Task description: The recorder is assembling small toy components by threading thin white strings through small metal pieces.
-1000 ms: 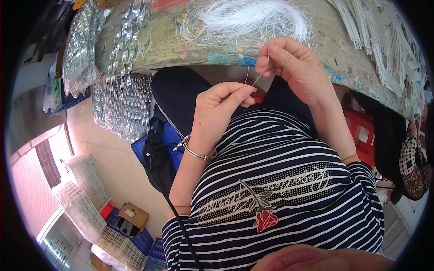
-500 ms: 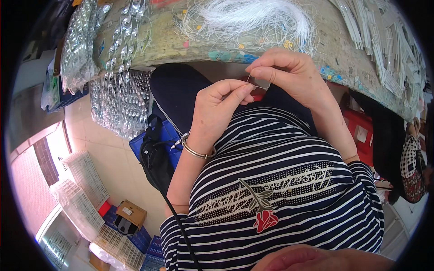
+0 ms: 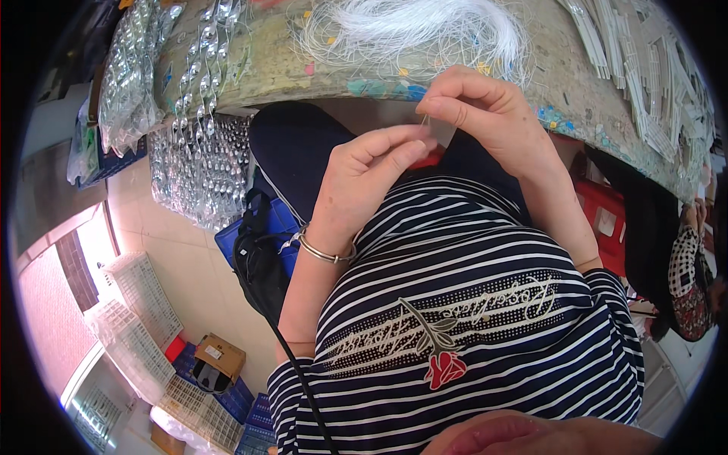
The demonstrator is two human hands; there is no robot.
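My right hand [image 3: 489,114] is raised just off the table edge, its thumb and forefinger pinched on a thin thread [image 3: 426,119] whose short end shows under the fingertips. Below and to the left, my left hand [image 3: 368,171] is closed in a pinch, thumb and forefinger nearly together. Its fingertips are smeared by motion, so what lies between them cannot be made out. Beyond both hands, a loose bundle of fine white thread [image 3: 432,30] is spread on the worn table [image 3: 280,80].
Clear bags of shiny silver pieces [image 3: 201,171] hang over the table's left edge. White strips [image 3: 644,91] lie at the right. Below left stand white plastic crates [image 3: 133,341] and a cardboard box [image 3: 220,360]. Another person's checked sleeve [image 3: 682,258] shows at far right.
My left fingertips have shifted slightly up and right, and now blur. My right hand has risen a little. The curved length of thread seen between the hands is now less visible.
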